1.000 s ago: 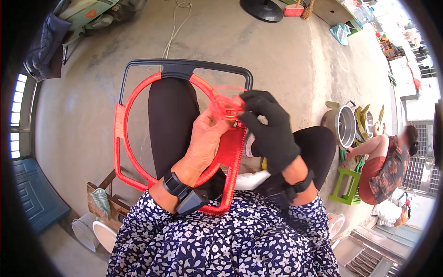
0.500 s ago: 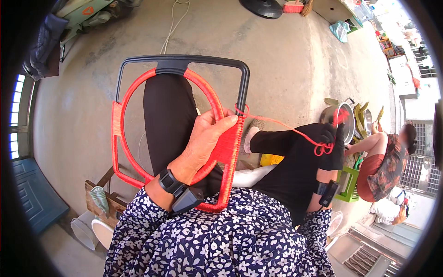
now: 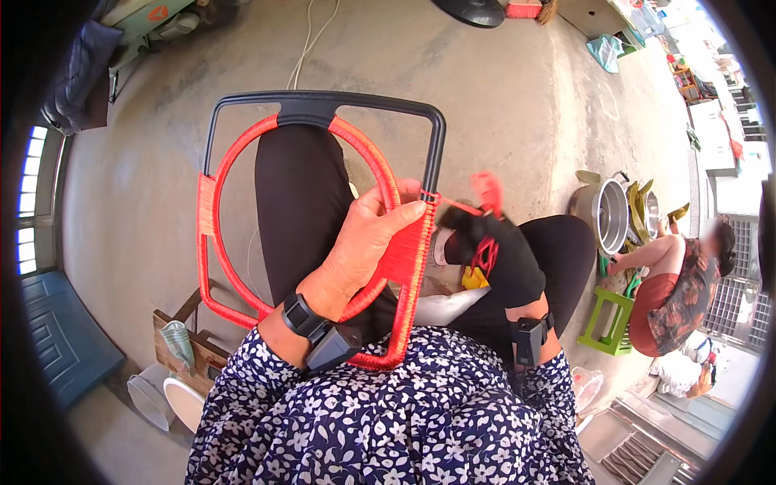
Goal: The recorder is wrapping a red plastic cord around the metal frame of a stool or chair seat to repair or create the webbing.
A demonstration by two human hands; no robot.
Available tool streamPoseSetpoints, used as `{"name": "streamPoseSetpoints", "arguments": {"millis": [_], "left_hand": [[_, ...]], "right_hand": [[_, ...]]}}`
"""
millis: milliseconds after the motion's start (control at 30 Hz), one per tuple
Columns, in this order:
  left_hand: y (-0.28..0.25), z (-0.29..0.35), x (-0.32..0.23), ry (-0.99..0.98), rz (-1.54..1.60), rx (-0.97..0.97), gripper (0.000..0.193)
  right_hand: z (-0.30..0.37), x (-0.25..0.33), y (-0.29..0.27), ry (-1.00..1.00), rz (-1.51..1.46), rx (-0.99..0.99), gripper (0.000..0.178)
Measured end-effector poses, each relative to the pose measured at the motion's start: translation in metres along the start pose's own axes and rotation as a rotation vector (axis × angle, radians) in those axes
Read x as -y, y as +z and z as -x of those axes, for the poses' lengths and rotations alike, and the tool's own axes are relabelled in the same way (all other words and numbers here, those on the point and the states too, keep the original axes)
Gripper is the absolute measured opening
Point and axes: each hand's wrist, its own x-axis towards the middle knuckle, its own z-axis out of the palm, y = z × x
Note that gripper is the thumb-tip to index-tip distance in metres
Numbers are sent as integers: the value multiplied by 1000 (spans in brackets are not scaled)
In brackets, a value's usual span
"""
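Red-wrapped frame point(image 3: 207, 207) seems to rest on the lap point(image 3: 558, 250), over its left side. Inside it is a round red ring point(image 3: 373, 158), and the left knee point(image 3: 299, 174) shows through the ring.

Bare and black, the top bar point(image 3: 307, 107) points away from the body, just past the knee edge of the lap. The red bottom bar sits at the near edge, by the flowered shirt point(image 3: 396, 412). Its long way looks to run from shirt to knee, but the bent view makes that hard to judge.

The left hand point(image 3: 356, 250) is closed on the frame's right side, thumb on top. Red cord point(image 3: 461, 207) goes from that side to the right hand point(image 3: 513, 263), which wears a black glove. That hand is closed around bunched cord; it is too blurry to tell how tightly.

The loose loops could knot if they cross. The wraps could go slack if the left thumb slips, or the frame could tip if the cord is tugged hard.
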Motion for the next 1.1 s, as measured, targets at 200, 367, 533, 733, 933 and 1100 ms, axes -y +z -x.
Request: {"name": "streamPoseSetpoints", "arguments": {"millis": [200,367,533,733,933,1100], "left_hand": [[0,2,0,-61,40,60,14],[0,0,1,-100,162,55,10],[-1,-3,4,-99,38,23,11],[1,-3,11,96,-138,-91,17],[-2,-4,10,328,-393,-320,35],[0,-6,10,331,-171,-150,30]], "right_hand": [[-11,11,23,-166,-367,-84,33],[-27,10,9,-98,-448,380,29],[-27,20,-11,8,-221,-37,24],[-41,63,-17,-325,811,-382,35],[-33,53,46,-1281,1656,-142,28],[-39,59,77,-1138,1818,273,32]]}}
